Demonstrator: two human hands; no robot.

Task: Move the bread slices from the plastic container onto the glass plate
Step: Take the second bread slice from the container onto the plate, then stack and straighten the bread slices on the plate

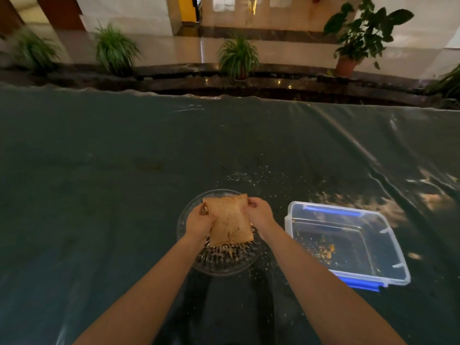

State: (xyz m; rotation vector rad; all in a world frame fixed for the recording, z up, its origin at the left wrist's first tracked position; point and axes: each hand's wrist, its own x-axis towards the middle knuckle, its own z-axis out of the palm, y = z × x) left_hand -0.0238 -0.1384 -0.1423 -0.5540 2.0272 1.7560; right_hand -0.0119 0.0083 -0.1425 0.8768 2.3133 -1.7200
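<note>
Both hands grip the bread slices (230, 220) over the glass plate (219, 260): the left hand (199, 220) pinches the stack's 9 o'clock edge, the right hand (258, 212) its 2 o'clock corner. The stack's long axis runs 12 to 6. The plastic container (348, 242), at the plate's 3 o'clock, holds only crumbs.

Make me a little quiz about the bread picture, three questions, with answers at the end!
1. True or false: both hands hold the bread slices.
2. What is left inside the plastic container: A) whole slices B) only crumbs C) a spoon?
3. Which side of the glass plate is the container on?

Key: 1. True: left hand and right hand grip them above the plate. 2. B. 3. The person's right.
</note>
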